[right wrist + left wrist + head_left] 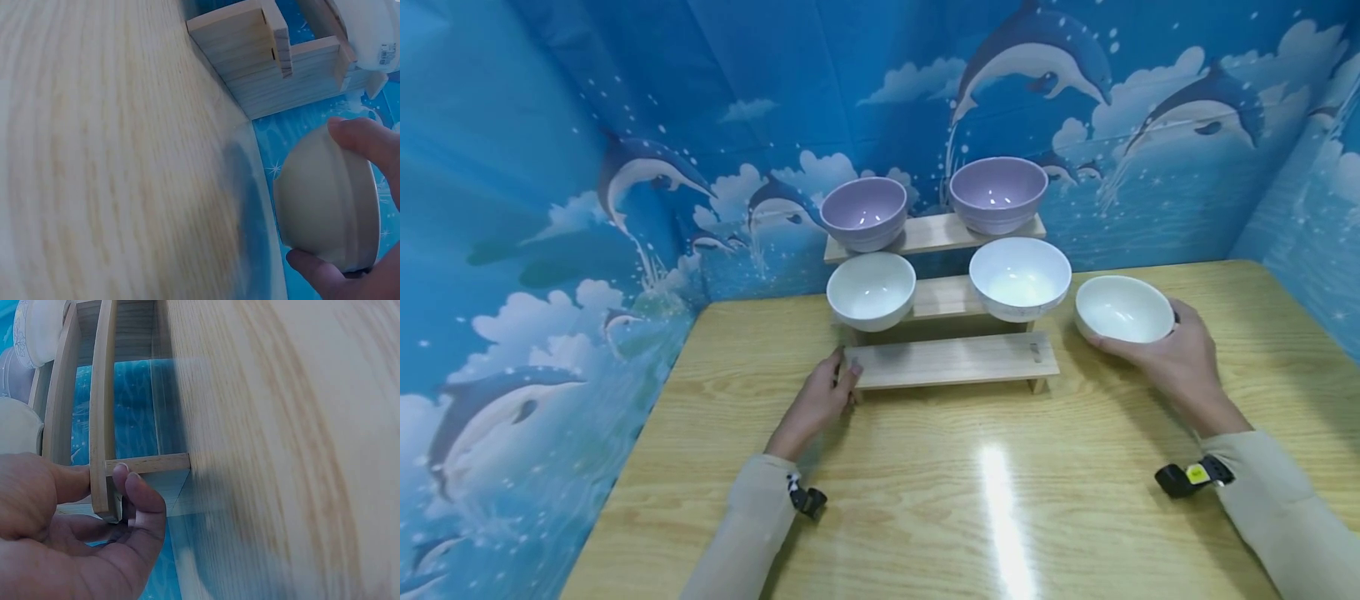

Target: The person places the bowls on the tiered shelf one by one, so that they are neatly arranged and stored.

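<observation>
A three-step wooden stand (955, 362) is near the back of the table. My left hand (822, 398) grips the left end of its lowest shelf; the left wrist view shows thumb and curled fingers around the shelf board (102, 412). To the right of the stand, my right hand (1187, 358) holds a white bowl (1123, 308) by its side, and the right wrist view shows thumb and fingers on the bowl (325, 200). Two white bowls, one left (871, 292) and one right (1020, 279), sit on the middle shelf. On the top shelf are two purple bowls, left (864, 214) and right (998, 194).
The wood-grain table (917, 483) reaches toward the front, with a bright reflection on it. Behind and at the sides hangs a blue dolphin-print sheet (820, 100). Each wrist wears a strap with a small black device, left (807, 500) and right (1193, 477).
</observation>
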`<state>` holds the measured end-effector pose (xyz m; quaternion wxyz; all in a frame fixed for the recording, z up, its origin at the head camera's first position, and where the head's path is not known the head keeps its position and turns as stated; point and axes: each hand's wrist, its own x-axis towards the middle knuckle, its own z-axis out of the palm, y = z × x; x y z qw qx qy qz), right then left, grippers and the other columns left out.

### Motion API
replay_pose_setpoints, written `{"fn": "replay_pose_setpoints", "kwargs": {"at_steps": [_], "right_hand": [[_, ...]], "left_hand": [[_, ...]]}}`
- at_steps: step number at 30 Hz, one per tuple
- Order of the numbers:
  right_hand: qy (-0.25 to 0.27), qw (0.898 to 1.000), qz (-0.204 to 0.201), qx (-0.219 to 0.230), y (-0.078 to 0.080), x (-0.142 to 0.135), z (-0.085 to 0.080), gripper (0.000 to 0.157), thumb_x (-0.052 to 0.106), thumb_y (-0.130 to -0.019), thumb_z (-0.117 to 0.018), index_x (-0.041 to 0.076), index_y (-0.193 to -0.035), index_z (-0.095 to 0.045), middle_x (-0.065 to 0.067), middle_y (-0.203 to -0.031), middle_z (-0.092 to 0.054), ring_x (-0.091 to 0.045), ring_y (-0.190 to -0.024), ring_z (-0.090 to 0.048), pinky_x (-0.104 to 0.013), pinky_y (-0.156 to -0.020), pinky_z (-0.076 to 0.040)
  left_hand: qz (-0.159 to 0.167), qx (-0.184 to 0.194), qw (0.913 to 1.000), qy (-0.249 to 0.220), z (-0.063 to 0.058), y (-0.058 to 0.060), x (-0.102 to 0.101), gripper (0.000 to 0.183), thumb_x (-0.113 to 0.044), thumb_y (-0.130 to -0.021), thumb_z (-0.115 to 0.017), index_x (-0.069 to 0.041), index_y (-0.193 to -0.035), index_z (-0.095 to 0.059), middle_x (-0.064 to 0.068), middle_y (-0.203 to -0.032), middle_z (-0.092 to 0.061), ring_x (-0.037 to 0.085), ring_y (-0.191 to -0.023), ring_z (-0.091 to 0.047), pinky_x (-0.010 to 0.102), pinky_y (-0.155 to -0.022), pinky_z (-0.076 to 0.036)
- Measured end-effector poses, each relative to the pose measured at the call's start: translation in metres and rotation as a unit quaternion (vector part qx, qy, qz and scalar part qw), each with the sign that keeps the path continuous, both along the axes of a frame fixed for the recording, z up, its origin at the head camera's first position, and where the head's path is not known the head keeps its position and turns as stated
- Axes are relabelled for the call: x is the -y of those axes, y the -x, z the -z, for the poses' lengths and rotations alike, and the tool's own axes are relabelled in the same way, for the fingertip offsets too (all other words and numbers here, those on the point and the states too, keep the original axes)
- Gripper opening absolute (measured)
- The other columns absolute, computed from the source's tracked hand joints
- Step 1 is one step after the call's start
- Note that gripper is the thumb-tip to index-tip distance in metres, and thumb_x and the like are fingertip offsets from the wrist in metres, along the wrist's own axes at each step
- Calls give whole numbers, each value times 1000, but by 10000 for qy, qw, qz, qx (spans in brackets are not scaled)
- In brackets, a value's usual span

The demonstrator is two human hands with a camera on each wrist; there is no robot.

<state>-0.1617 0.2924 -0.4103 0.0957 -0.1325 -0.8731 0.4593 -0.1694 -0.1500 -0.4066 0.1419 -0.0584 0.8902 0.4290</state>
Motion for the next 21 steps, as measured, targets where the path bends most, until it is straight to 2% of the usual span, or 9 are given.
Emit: {"fn": "replay_pose_setpoints", "kwargs": {"at_steps": [9,14,18,21], "right_hand": [[-83,10000,7,7,-16,0,-12,117,46,-75,-90,0,-159,-23,-30,-150,-40,-47,-127,-46,-56,-91,-46],[-111,9999,-17,-67,-23,1,-18,115,42,-74,-91,2,-159,-25,-28,-149,-41,-44,-125,-47,-36,-82,-46],[-83,9999,-36,-142,-30,2,-20,114,39,-74,-92,2,-159,-25,-28,-148,-41,-44,-122,-47,-16,-73,-41],[-51,9997,-76,-219,-35,3,-21,113,36,-74,-93,1,-158,-26,-28,-148,-40,-45,-120,-48,-9,-68,-39]], "left_hand": [[12,41,10000,85,-1,0,-1,68,-38,-110,-43,-10,-164,-12,9,-90,-63,22,-77,-61,35,-65,-53],[18,12,10000,39,-1,0,0,68,-37,-110,-43,-10,-164,-11,9,-90,-63,22,-76,-61,35,-65,-53],[52,-16,10000,25,0,-1,1,68,-37,-110,-43,-10,-164,-11,9,-89,-63,22,-76,-61,35,-65,-53],[51,-19,10000,17,0,-1,1,68,-37,-110,-43,-11,-164,-11,10,-89,-63,22,-76,-61,35,-65,-53]]}}
